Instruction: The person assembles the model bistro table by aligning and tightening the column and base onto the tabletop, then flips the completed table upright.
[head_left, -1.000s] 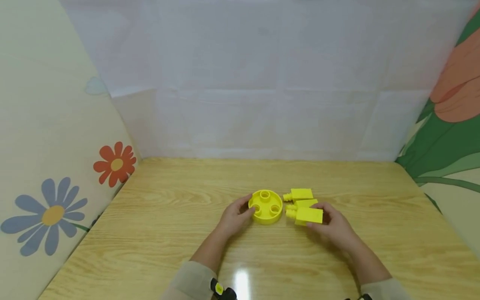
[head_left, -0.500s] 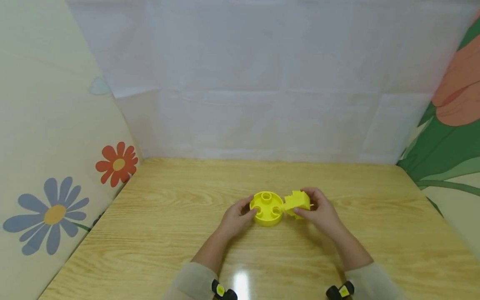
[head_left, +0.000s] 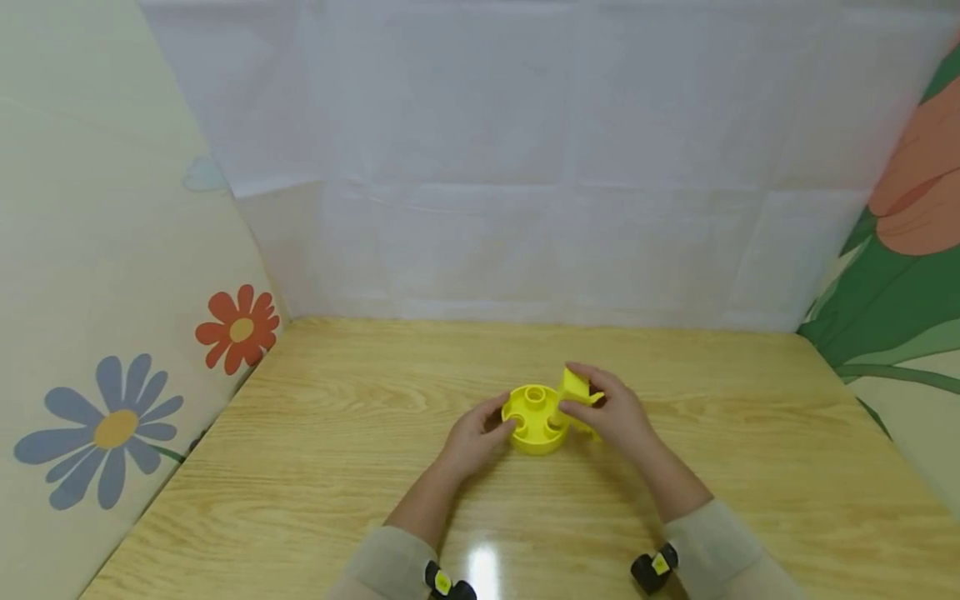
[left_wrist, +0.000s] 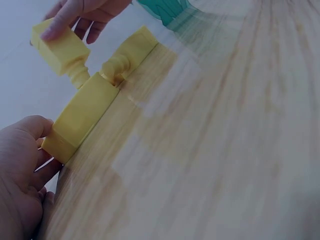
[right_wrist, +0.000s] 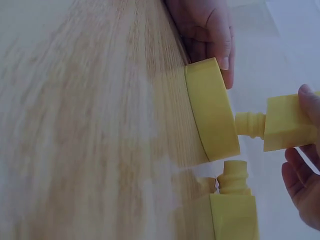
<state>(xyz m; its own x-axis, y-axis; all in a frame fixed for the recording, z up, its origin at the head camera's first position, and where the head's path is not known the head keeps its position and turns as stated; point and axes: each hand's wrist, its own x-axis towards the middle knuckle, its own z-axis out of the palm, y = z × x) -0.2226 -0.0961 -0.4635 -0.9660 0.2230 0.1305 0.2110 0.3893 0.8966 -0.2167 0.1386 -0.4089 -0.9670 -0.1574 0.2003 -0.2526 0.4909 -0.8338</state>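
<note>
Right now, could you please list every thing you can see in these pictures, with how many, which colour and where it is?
round base: 1, yellow, flat on the table near its middle, studs and holes facing up.
peg block in hand: 1, yellow, above the base, its peg at the base's top face.
peg block on the table: at least 1, yellow, lying beside the base on the right.
table: 1, light wood grain.
backdrop: 1, white, behind the table.
flower panels: 2, cream with printed flowers, left and right sides.
left hand: 1, fingers on the base's left rim.
right hand: 1, pinches the raised peg block.
</note>
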